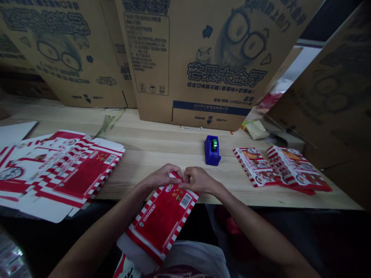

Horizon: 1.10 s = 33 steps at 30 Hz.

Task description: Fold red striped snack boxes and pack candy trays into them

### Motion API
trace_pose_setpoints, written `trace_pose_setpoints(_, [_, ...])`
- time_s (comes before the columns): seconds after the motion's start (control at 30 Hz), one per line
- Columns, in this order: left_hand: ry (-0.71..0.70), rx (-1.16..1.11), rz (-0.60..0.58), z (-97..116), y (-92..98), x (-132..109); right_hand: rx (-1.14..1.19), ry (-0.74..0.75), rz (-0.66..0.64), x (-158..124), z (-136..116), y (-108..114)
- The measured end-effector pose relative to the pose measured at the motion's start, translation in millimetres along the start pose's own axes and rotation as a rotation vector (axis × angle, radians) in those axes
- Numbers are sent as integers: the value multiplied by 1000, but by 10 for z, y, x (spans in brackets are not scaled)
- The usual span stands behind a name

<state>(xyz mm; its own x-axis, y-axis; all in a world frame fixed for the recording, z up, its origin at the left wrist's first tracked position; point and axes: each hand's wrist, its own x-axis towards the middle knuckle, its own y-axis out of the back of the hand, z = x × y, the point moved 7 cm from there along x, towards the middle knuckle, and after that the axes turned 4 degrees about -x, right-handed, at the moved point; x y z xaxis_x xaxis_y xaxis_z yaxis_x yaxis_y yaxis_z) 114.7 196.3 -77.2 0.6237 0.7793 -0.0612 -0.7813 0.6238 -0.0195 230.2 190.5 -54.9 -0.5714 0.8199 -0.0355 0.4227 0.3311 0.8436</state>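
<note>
A red and white printed carton (160, 218) leans over the table's front edge toward my body, its barcode near the upper right corner. My left hand (165, 175) is closed on the carton's top end, thumb and fingers pinching a red flap there. Right beside it, my right hand (198, 179) has its fingers curled onto the same end, gripping the edge. The lower end of the carton shows a white flap hanging loose near my lap. Just beyond my hands stands a blue tape dispenser (212, 150) with a green roll.
Flat red and white cartons (78, 173) lie overlapped at the left of the wooden table (162, 143). More printed cartons (300, 170) are stacked at the right. Large cardboard boxes (185, 88) stand along the back. A small paper packet (256, 129) lies near the right box.
</note>
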Motion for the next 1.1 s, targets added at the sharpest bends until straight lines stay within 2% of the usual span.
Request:
trace_pose_setpoints(0.07, [-4, 4, 30, 35, 29, -9, 48, -82, 95, -33, 25, -7])
trace_pose_setpoints(0.13, [-5, 3, 44, 92, 34, -26, 243, -149, 136, -72, 58, -33])
trace_pose_setpoints(0.2, [-18, 8, 16, 171, -3, -52, 556, -228, 67, -107, 97, -127])
trace_pose_setpoints(0.27, [-46, 17, -23, 254, -54, -83, 891, -307, -78, -149, 94, -264])
trace_pose_setpoints(0.37, [-90, 19, -55, 349, -84, -129, 1256, -382, -224, -210, 40, -401])
trace_pose_setpoints(0.43, [-134, 24, -60, 412, -74, -162, 1395, -409, -220, -232, 26, -441])
trace_pose_setpoints(0.53, [-171, 34, -63, 501, -69, -216, 1487, -432, -138, -256, 40, -471])
trace_pose_setpoints(0.6, [-170, -2, -17, 538, -40, -248, 1516, -448, -81, -264, 77, -488])
trace_pose_setpoints(0.67, [-134, -139, 139, 505, 104, -271, 1544, -476, 4, -251, 173, -499])
trace_pose_setpoints(0.73, [-81, -361, 423, 364, 394, -350, 1555, -537, 137, -224, 342, -509])
trace_pose_setpoints(0.83, [-106, -542, 807, 113, 849, -631, 1502, -661, 231, -196, 581, -590])
trace_pose_setpoints(0.9, [-153, -556, 962, -44, 1061, -857, 1450, -726, 253, -192, 711, -649])
trace_pose_setpoints(1.0, [-166, -619, 1123, -340, 1184, -1164, 1408, -676, 397, -158, 889, -603])
trace_pose_setpoints(1.1, [-136, -683, 1218, -626, 1082, -1374, 1413, -614, 489, -110, 1021, -541])
